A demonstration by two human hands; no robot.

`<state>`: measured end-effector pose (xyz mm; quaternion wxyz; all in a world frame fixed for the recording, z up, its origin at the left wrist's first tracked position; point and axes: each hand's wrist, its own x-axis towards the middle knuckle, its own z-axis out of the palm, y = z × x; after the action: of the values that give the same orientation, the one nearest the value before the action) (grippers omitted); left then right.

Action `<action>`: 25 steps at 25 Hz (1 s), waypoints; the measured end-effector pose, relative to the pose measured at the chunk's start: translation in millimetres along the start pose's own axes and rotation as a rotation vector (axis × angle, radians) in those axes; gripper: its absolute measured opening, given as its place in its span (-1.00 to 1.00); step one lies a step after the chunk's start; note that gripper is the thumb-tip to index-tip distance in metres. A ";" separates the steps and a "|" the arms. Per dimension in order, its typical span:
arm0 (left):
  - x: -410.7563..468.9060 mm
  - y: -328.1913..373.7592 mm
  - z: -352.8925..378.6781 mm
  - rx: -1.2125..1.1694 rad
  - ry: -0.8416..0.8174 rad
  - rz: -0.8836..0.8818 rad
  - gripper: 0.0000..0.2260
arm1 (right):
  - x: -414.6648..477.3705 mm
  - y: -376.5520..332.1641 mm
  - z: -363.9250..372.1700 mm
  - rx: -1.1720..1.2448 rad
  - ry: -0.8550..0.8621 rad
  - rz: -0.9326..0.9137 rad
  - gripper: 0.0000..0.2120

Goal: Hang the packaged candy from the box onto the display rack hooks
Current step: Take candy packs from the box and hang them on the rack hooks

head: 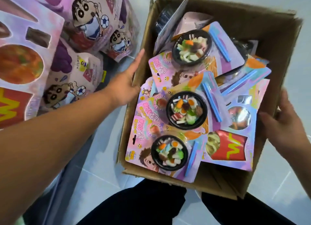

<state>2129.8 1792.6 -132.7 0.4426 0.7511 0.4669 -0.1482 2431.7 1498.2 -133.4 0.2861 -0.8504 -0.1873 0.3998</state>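
Left hand [125,90] lies flat against the outer left wall of the box [252,17], fingers straight, gripping nothing; right hand [284,123] curls over the right rim, holding it; candy packs [181,107] lie piled inside, between both hands; pouches [74,76] sit just left of the left hand.

The left edge cuts off the big fries pack [20,70]; in the box [262,44], upper packs [185,110] cover the lower ones [240,115].
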 end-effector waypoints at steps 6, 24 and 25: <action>0.7 5.8 1.7 0.038 -0.026 -0.061 -0.07 | -1.2 -1.7 5.4 -0.001 0.021 0.056 -0.33; -207.1 140.5 -27.8 -0.498 0.191 -0.323 -0.53 | -99.4 -242.8 -27.9 -0.639 -0.303 -0.218 -0.78; -216.2 149.2 -29.4 -0.509 0.212 -0.351 -0.53 | -99.6 -251.2 -22.7 -0.684 -0.345 -0.281 -0.77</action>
<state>2135.9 1667.2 100.0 0.5327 0.5356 0.6549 -0.0216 2366.3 1628.5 95.3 0.0028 -0.7833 -0.4689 0.4082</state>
